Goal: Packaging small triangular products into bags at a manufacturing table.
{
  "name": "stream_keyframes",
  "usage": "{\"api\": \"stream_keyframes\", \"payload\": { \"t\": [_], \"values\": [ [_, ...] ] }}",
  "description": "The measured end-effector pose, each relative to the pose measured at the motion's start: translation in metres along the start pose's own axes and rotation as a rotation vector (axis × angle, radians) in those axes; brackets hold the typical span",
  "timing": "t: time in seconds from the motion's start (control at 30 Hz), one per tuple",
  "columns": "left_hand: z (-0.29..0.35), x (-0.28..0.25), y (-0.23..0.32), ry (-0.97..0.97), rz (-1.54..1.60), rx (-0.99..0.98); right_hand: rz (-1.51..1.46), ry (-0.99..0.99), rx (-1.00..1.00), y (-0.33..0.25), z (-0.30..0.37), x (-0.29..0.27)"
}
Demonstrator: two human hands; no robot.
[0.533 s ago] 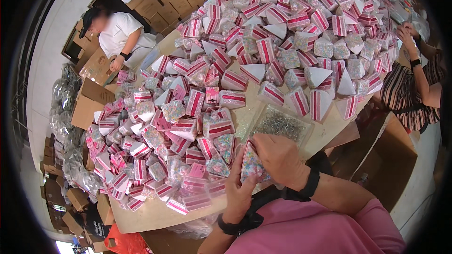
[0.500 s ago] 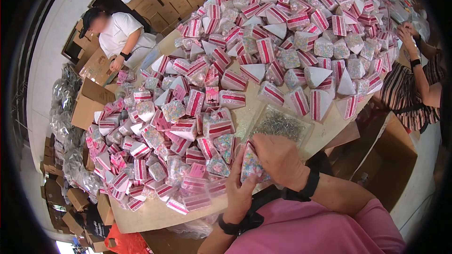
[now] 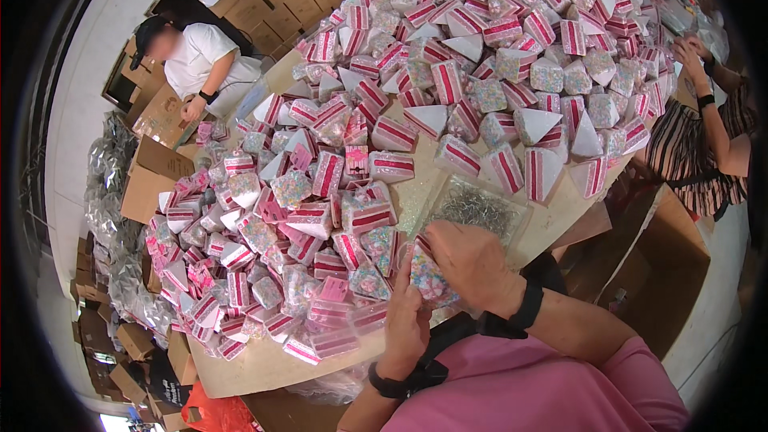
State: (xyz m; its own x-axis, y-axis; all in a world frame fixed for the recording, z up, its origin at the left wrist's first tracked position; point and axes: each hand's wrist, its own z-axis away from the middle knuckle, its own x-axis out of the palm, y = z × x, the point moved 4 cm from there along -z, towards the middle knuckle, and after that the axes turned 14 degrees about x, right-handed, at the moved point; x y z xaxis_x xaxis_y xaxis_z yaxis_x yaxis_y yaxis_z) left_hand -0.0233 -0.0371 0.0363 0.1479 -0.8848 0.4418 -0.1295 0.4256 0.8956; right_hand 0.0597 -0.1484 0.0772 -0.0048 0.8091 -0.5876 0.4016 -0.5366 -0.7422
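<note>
Both hands working at near table edge [image 3: 240, 368]. Left hand [image 3: 404, 324] and right hand [image 3: 472, 264] closing fingers around small clear packet of coloured sprinkles [image 3: 430, 278], pressing it between them. Packet sitting just right of crowded pile of wedge-shaped boxes [image 3: 336, 216], just near of clear tray of metal clips [image 3: 480, 210]. Risk: packet slipping or splitting under squeeze, sprinkles spilling; elbow possibly knocking nearby boxes off edge.
</note>
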Motion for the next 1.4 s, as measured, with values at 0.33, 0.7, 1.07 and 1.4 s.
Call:
{"api": "stream_keyframes", "payload": {
  "t": [0.33,0.7,1.07,1.4],
  "values": [
    [-0.007,-0.009,0.01,0.128,0.213,0.039,-0.505,-0.237,0.32,0.014,-0.005,-0.005],
    [-0.014,-0.009,0.05,-0.228,-0.589,0.142,-0.707,-0.801,0.642,0.01,0.003,-0.007],
    [-0.001,0.023,0.056,-0.541,-1.364,0.652,-0.575,-1.107,0.631,0.015,0.019,0.001],
    [0.009,0.024,0.057,-0.664,-1.358,0.771,-0.778,-1.218,0.662,0.026,0.035,0.014]
  ]
}}
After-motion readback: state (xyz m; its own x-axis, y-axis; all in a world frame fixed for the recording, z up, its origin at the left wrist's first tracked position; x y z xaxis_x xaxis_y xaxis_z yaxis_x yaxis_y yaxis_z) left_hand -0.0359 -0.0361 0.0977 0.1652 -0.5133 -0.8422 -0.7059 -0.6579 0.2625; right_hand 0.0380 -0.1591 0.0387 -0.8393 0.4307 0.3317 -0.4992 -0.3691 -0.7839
